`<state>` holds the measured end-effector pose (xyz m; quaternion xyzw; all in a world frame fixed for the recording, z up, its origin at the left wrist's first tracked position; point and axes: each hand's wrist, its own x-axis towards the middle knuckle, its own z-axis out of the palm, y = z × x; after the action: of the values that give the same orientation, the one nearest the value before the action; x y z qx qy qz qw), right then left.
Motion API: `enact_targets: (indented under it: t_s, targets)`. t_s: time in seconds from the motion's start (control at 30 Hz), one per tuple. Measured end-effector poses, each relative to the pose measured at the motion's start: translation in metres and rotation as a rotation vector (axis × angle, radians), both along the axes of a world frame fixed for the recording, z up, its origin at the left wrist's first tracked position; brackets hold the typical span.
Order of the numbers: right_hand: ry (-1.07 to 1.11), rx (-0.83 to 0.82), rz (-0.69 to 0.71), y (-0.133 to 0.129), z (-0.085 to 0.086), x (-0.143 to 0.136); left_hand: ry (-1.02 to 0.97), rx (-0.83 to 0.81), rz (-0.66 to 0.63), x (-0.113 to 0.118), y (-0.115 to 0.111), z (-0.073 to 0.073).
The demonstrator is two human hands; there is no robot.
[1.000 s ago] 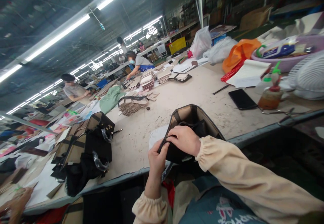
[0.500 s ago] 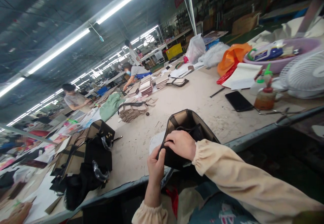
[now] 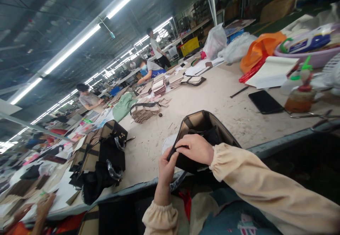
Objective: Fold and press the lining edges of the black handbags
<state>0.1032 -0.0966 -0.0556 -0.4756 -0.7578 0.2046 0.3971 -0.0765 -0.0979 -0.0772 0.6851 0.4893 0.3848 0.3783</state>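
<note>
A black bag with a tan inside (image 3: pixel 204 120) stands open at the front edge of the table, with black material inside it. Its left rim is pinched by my left hand (image 3: pixel 166 166), thumb on top. My right hand (image 3: pixel 195 148) reaches over the opening and grips the same rim, its fingertips close beside my left thumb. What lies between the fingertips is too small to make out apart from the rim. Part of a white sheet (image 3: pixel 168 143) shows behind my left hand.
Several black bags (image 3: pixel 111 153) stand to the left. Stacked tan pieces (image 3: pixel 145 112) lie further back. On the right are a phone (image 3: pixel 265 102), a bottle of amber liquid (image 3: pixel 300 98), a notepad (image 3: pixel 273 72) and a purple basin (image 3: pixel 313 58). A co-worker's hand (image 3: pixel 44 205) is at lower left.
The view has swung slightly left, so things appear further right. Both hands keep hold of the bag's rim, and my right fingertips have come nearer my left thumb.
</note>
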Motion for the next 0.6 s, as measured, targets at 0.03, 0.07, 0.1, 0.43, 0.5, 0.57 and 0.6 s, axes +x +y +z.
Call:
enact_targets:
  t_s: [0.03,0.07,0.1,0.43,0.5,0.57,0.6]
  targets:
    - [0.005,0.001,0.009,-0.0001,-0.0001,0.0003,0.003,0.000,-0.014,-0.0003,0.0003,0.0004]
    - [0.011,0.000,0.017,-0.0001,-0.0002,0.0006,0.005,0.002,-0.031,-0.0004,0.0006,0.0008]
    - [0.016,0.000,0.023,-0.0001,-0.0001,0.0007,0.005,0.006,-0.046,-0.0004,0.0009,0.0011]
    - [0.084,-0.022,0.069,0.0011,0.0005,0.0028,0.032,0.105,-0.072,0.0061,-0.0044,0.0069]
    - [0.093,-0.033,0.100,0.0013,0.0005,0.0042,0.029,0.108,-0.085,0.0066,-0.0046,0.0068]
    - [0.096,-0.046,0.127,0.0011,0.0002,0.0052,0.025,0.107,-0.075,0.0062,-0.0040,0.0057]
    - [0.096,-0.052,0.135,0.0009,-0.0001,0.0055,0.022,0.106,-0.063,0.0058,-0.0036,0.0051]
